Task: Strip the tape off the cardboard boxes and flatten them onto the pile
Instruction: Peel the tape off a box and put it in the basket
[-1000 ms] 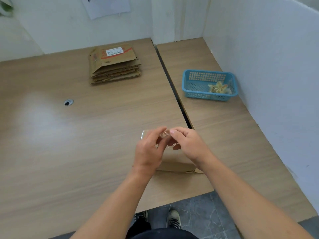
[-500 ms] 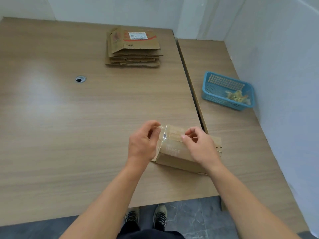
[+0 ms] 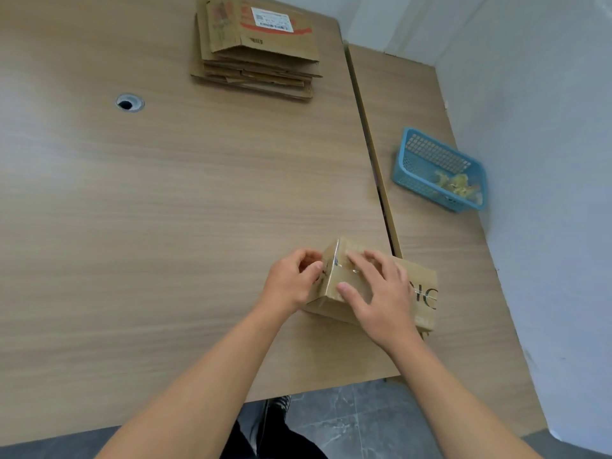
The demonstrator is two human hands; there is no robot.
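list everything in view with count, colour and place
cardboard box: 1, brown, near desk edge, across the seam between the desks
clear tape: 1 strip, shiny, box's left end
pile of flattened boxes: 1, brown, far side of left desk
basket: 1, blue, right desk by the wall
tape scraps: a clump, yellowish, in basket
desks: 2, light wood, side by side
cable hole: 1, grey, left desk
left hand: pinches tape
right hand: presses box top
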